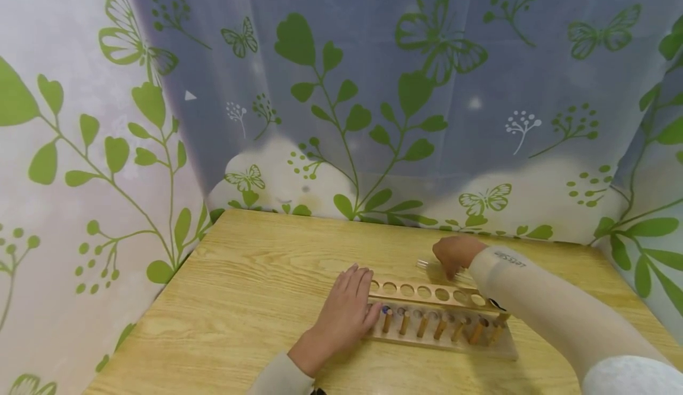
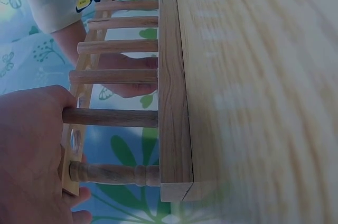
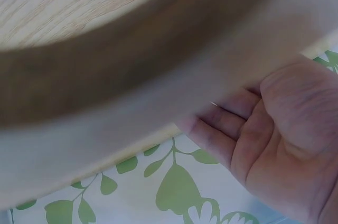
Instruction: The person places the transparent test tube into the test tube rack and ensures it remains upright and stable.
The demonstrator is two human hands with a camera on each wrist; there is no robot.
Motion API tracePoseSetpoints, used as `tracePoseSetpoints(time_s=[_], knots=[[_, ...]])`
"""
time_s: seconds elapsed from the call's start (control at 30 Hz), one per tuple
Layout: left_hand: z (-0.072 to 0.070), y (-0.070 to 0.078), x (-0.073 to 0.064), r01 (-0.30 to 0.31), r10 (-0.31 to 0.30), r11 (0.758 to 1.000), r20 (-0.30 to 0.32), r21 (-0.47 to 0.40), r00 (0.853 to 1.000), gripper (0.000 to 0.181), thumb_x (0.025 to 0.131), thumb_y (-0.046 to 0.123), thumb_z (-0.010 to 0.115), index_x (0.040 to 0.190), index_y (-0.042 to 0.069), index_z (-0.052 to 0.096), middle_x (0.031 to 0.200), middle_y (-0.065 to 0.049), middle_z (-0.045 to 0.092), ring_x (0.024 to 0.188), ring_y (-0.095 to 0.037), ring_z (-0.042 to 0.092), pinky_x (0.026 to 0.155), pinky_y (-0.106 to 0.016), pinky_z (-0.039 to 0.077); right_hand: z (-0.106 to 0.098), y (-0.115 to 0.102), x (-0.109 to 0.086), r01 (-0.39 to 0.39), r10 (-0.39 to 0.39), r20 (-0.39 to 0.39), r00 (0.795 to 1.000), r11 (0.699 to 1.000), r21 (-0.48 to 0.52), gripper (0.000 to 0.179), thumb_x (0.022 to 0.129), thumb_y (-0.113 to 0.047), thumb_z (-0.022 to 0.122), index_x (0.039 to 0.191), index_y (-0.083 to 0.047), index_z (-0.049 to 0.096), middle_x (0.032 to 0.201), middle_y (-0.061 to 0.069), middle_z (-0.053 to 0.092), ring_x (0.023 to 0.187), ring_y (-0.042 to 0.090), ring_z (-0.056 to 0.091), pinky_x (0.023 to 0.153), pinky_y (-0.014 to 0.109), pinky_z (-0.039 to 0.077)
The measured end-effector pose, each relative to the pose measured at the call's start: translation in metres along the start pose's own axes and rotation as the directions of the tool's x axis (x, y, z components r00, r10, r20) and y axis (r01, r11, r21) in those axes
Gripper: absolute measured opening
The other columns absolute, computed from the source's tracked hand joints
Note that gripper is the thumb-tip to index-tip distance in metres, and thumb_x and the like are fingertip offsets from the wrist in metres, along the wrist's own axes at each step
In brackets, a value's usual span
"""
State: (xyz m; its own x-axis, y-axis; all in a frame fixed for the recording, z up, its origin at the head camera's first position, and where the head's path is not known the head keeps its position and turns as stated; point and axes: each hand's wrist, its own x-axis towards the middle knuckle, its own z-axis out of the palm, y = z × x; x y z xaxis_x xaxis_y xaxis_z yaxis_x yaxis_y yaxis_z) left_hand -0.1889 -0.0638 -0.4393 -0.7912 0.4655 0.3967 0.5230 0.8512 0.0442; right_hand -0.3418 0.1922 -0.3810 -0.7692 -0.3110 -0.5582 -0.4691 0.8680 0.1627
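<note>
Glass test tubes (image 1: 423, 264) by nearer right hand (image 1: 453, 256), can't tell if pinched: lengthwise left-to-right, beyond wooden rack (image 1: 433, 297) clamped in left hand (image 1: 344, 306).

Can't see the left end of the wooden rack's (image 1: 413, 340) top rail in the head view, under the left hand (image 1: 345, 300). Can't count the clear tubes (image 1: 423, 264) behind the rack, partly masked by the right hand (image 1: 455, 256). Can't see the rack's upper right corner past the right sleeve (image 1: 544, 306). Can't identify the tiny blue spot (image 1: 385, 310) at the rack's left end. In the left wrist view, losing part of the left hand and the rack's far end to the picture edges, plus the right hand's fingertips behind the rack's base. Can't place the blurred brown band (image 3: 132, 71) in the right wrist view.
</note>
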Motion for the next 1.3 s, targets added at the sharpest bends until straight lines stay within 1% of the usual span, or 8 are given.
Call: tracePoseSetpoints(time_s=[0.23,0.37,0.57,0.8,1.07,1.13,1.23,1.3], knots=[[0.001,-0.001,0.000,-0.004,0.004,1.000,-0.018,0.003,1.000,0.055,0.101,0.039,0.046,0.140,0.000,0.042,0.137,-0.015,0.048,0.135,-0.033,0.039,0.111,-0.047,0.034,0.000,-0.001,0.000,-0.005,0.005,0.010,1.000,1.000,0.011,0.013,0.084,-0.012,0.077,0.076,-0.014,0.066,0.072,0.002,0.063,0.066,0.017,0.061,0.064,0.036,0.055],[0.001,-0.001,0.000,-0.005,0.004,1.000,-0.016,-0.007,1.000,0.056,0.101,0.039,0.046,0.140,-0.001,0.042,0.138,-0.015,0.048,0.135,-0.033,0.039,0.111,-0.047,0.034,0.000,-0.001,-0.004,0.022,-0.022,0.011,1.000,1.000,0.021,0.013,0.084,-0.010,0.076,0.075,-0.013,0.067,0.073,0.001,0.063,0.065,0.016,0.060,0.061,0.034,0.055],[0.002,0.000,0.001,-0.004,0.004,1.000,-0.011,-0.008,1.000,0.056,0.102,0.039,0.045,0.140,0.000,0.042,0.138,-0.015,0.048,0.136,-0.033,0.039,0.112,-0.047,0.034,-0.005,0.003,-0.009,0.042,-0.041,-0.004,0.999,0.998,0.041,0.019,0.087,0.000,0.068,0.073,-0.011,0.065,0.070,-0.001,0.059,0.059,0.011,0.048,0.052,0.027,0.041],[0.002,-0.001,0.001,-0.009,0.009,1.000,-0.009,-0.003,1.000,0.056,0.101,0.039,0.046,0.140,-0.001,0.041,0.138,-0.016,0.048,0.135,-0.033,0.039,0.112,-0.047,0.034,-0.005,0.014,-0.011,0.046,-0.039,-0.048,0.998,0.988,0.147,0.029,0.094,0.000,0.056,0.068,-0.013,0.053,0.056,-0.004,0.037,0.051,0.010,0.033,0.049,0.027,0.029],[0.001,-0.002,0.000,0.000,-0.001,1.000,-0.016,-0.024,1.000,0.056,0.101,0.039,0.046,0.140,-0.001,0.041,0.138,-0.016,0.047,0.135,-0.034,0.038,0.112,-0.047,0.033,-0.006,0.024,-0.018,0.093,-0.071,-0.100,0.992,0.968,0.235,0.025,0.096,-0.002,0.053,0.074,-0.013,0.048,0.062,-0.001,0.044,0.053,0.011,0.038,0.053,0.026,0.032],[0.001,-0.002,0.001,0.004,-0.004,1.000,-0.013,-0.025,1.000,0.056,0.101,0.039,0.046,0.140,-0.001,0.041,0.138,-0.016,0.047,0.136,-0.034,0.038,0.112,-0.047,0.033,-0.006,0.025,-0.020,0.103,-0.078,-0.107,0.991,0.962,0.252,0.018,0.097,-0.003,0.053,0.081,-0.010,0.052,0.067,0.001,0.049,0.055,0.012,0.040,0.054,0.027,0.035],[0.002,-0.002,0.001,0.003,-0.003,1.000,-0.009,-0.024,1.000,0.056,0.101,0.039,0.046,0.141,-0.001,0.042,0.138,-0.016,0.047,0.136,-0.034,0.038,0.112,-0.047,0.032,-0.005,0.026,-0.024,0.110,-0.085,-0.109,0.990,0.961,0.254,0.003,0.098,-0.007,0.054,0.099,-0.006,0.057,0.085,0.006,0.056,0.065,0.017,0.051,0.057,0.031,0.044],[0.003,-0.002,0.001,0.002,-0.002,1.000,-0.005,-0.022,1.000,0.057,0.101,0.040,0.046,0.141,-0.001,0.041,0.139,-0.016,0.047,0.136,-0.033,0.038,0.113,-0.046,0.032,-0.006,0.026,-0.025,0.120,-0.093,-0.121,0.988,0.963,0.242,0.014,0.098,-0.009,0.055,0.112,-0.004,0.056,0.094,0.008,0.056,0.071,0.020,0.053,0.060,0.033,0.046]])
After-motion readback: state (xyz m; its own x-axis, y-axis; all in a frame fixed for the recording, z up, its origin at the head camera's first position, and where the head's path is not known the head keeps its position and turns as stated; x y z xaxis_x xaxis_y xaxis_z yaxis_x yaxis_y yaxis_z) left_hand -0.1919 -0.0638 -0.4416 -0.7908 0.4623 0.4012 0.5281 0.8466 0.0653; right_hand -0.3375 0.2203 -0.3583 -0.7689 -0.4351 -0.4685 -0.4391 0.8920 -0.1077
